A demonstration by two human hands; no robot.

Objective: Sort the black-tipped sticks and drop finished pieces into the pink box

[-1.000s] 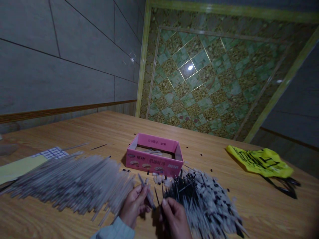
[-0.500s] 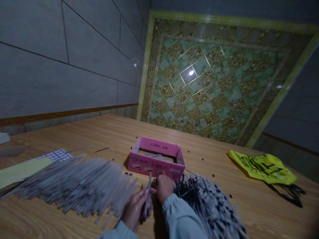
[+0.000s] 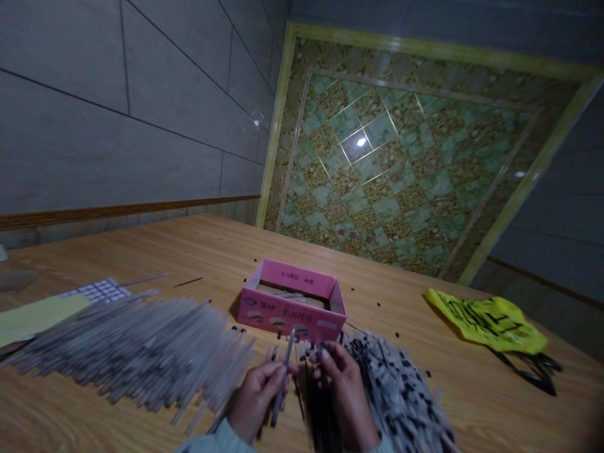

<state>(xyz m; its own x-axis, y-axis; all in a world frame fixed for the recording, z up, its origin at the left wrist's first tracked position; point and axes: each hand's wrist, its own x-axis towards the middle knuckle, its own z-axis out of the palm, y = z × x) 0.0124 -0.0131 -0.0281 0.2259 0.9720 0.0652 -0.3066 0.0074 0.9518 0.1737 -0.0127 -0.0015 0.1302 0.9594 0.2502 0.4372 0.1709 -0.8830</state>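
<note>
My left hand (image 3: 257, 396) is closed around a thin grey tube (image 3: 283, 377) that points up toward the pink box (image 3: 292, 305). My right hand (image 3: 344, 393) is beside it, fingers pinched on something small that I cannot make out, close to the tube's upper end. A big heap of grey tubes (image 3: 127, 346) lies to the left of my hands. A pile of black and white small parts (image 3: 396, 390) lies to the right, partly under my right hand.
The wooden table (image 3: 202, 251) runs to a grey panelled wall on the left. A yellow printed bag (image 3: 486, 314) with black straps lies at the right. A yellow sheet and a white grid card (image 3: 97, 291) lie at the far left. Small black bits dot the table.
My right hand has drawn back from the front of the pink box to beside the tube in my left hand. The left hand still holds the tube upright.
</note>
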